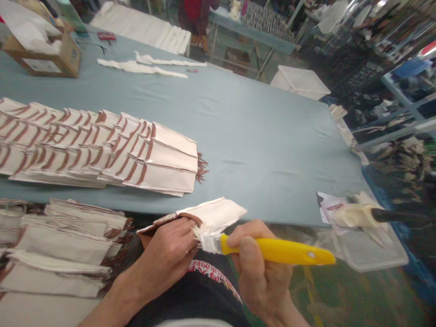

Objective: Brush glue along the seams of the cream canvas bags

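Observation:
My left hand (168, 254) is closed on a white fabric piece with a brown edge (218, 212), holding it over my lap in front of the table edge. My right hand (260, 268) grips a yellow-handled brush (282, 251). Its glue-caked white bristles (200, 236) touch the brown edge of the piece, right by my left fingers.
Overlapping rows of white pieces with brown trim (98, 150) lie on the blue-grey table (259, 136). More stacks (61, 245) sit at lower left. A clear tray with a glue tool (368, 227) is on the right. Cardboard box (47, 50) and white strips (143, 67) lie far back.

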{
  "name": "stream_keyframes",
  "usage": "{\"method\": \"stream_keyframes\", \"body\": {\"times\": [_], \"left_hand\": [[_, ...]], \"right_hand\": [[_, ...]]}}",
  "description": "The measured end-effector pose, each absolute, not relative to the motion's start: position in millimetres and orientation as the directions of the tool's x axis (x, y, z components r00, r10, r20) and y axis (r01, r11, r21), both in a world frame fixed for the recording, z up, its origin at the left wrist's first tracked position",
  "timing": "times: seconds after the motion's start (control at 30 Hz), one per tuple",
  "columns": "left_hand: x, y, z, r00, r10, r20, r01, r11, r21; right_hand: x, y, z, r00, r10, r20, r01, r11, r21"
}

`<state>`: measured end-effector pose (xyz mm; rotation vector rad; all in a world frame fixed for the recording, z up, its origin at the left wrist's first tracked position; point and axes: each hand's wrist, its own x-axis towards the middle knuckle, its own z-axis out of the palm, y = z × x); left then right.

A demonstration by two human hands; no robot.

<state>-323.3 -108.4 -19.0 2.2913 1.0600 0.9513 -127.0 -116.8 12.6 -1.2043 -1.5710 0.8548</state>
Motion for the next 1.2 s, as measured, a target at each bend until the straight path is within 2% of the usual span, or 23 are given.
{"method": "stream_keyframes", "body": {"times": [0.3,0.43,0.53,0.6,0.73,0.93,1.07,1.2], "left_hand": [[-318,-106,-24,0.418,0.806,0.419,0.495,-0.588,0.640],[-316,-102,-22,0.406,0.798,0.445,0.533,-0.603,0.594],[-313,-100,-21,0.412,0.787,0.460,0.542,-0.617,0.570],[-311,-99,-22,0.417,0.785,0.457,0.546,-0.619,0.565],[-312,-98,-29,0.429,0.796,0.427,0.559,-0.605,0.567],[-312,-94,-30,0.393,0.802,0.450,0.577,-0.596,0.558],[-309,-90,-27,0.384,0.803,0.456,0.578,-0.594,0.560],[-309,-87,-30,0.365,0.821,0.440,0.570,-0.570,0.591]], "right_hand": [[-111,-119,20,-0.008,0.988,0.155,0.231,0.152,-0.961],[-109,-107,31,0.190,0.975,0.113,0.148,0.086,-0.985],[-114,-88,29,0.280,0.941,0.191,0.122,0.163,-0.979],[-119,-80,22,0.199,0.951,0.236,0.162,0.206,-0.965],[-128,-90,7,0.047,0.975,0.217,0.177,0.205,-0.962],[-120,-103,14,0.116,0.987,0.115,0.092,0.104,-0.990],[-116,-81,16,0.202,0.967,0.158,0.097,0.140,-0.985],[-118,-88,8,0.091,0.978,0.188,0.199,0.168,-0.966]]}}
